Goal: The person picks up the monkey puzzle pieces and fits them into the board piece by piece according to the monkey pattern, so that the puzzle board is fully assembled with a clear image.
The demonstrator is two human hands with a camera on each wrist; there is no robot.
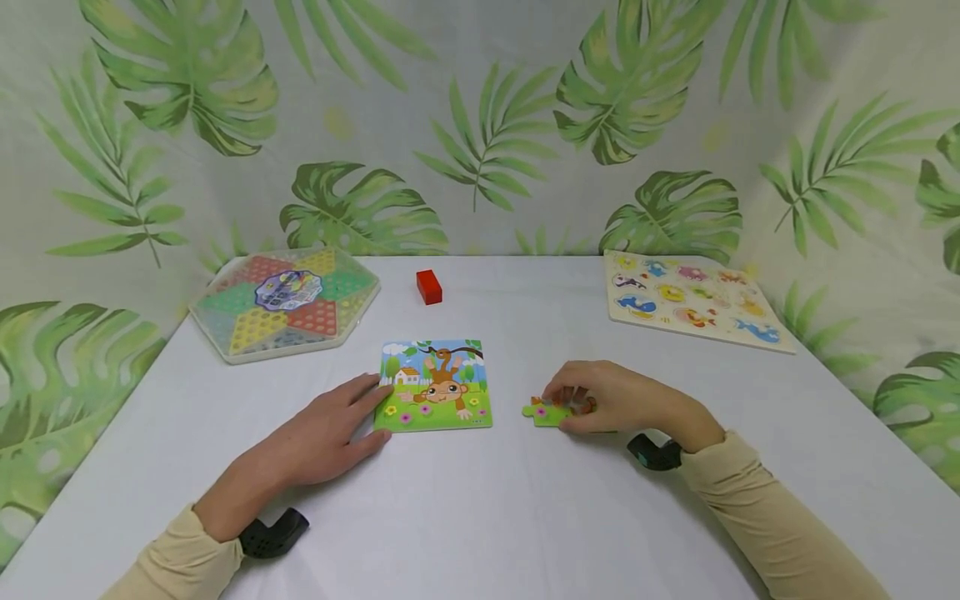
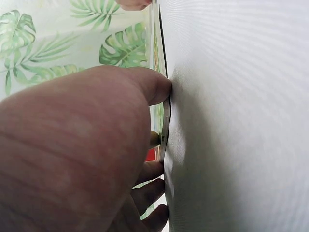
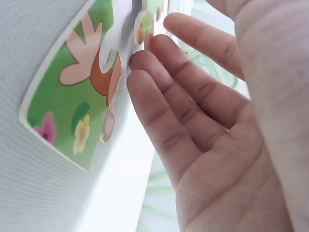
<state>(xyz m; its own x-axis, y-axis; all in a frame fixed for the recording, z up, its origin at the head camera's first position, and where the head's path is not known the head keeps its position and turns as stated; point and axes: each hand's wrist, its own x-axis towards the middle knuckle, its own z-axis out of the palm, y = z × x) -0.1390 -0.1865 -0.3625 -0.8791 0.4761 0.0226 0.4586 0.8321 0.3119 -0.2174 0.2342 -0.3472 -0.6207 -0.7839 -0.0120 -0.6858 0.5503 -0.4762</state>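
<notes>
A square monkey picture board lies flat near the middle of the table. My left hand rests at its left side, the index finger over the edge and the thumb by the lower left corner; the fingers are fairly straight. To the right, my right hand pinches a green puzzle piece with a knob and a pink flower, thumb at the near edge, fingertips at the far edge. Beneath that hand, another puzzle piece with a monkey's paw and two flowers lies on the cloth, mostly hidden in the head view.
A hexagonal Chinese checkers box lies at the back left. A red block stands behind the picture board. At the back right is a wooden sea-animal puzzle board. Leaf-patterned curtains enclose the white table.
</notes>
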